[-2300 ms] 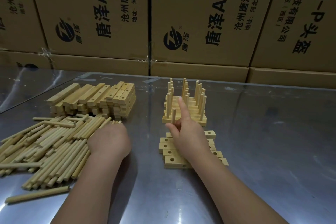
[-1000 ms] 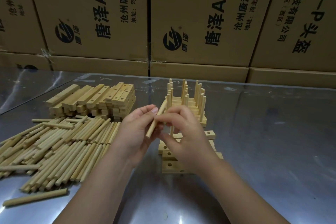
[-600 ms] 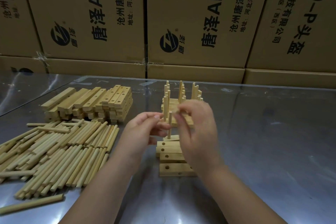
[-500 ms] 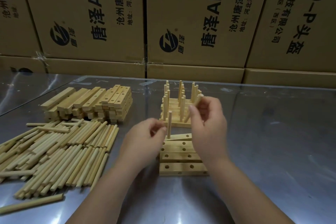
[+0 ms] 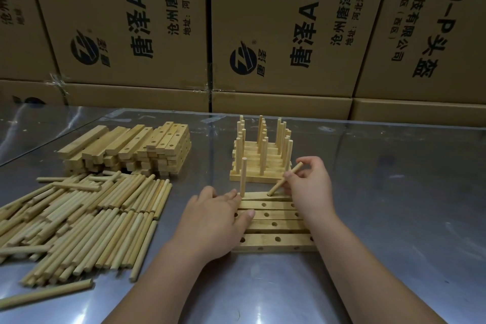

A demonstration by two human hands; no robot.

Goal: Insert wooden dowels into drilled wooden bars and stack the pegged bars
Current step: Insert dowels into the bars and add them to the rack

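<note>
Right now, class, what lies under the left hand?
Under the left hand lie the left ends of the flat drilled bars; whatever is on those ends is hidden.

Dim light, glare on table point(image 5: 394, 218), wide-angle bowing

The loose dowels point(image 5: 86, 218) are pale yellow wood, all one plain colour. The pile of drilled bars point(image 5: 147, 150) is the same light yellow, with small dark round holes in rows along the tops. The pegged bars point(image 5: 252, 177) are light yellow too. The flat bars point(image 5: 265, 242) in front have dark dots for holes, and thin dark lines show between them. The slanting dowel point(image 5: 277, 187) is a dull tan. The table point(image 5: 407, 205) is shiny grey metal with white glints and brown reflections. The cardboard boxes point(image 5: 263, 8) are brown, with black letters and a round black logo point(image 5: 243, 58).
</note>
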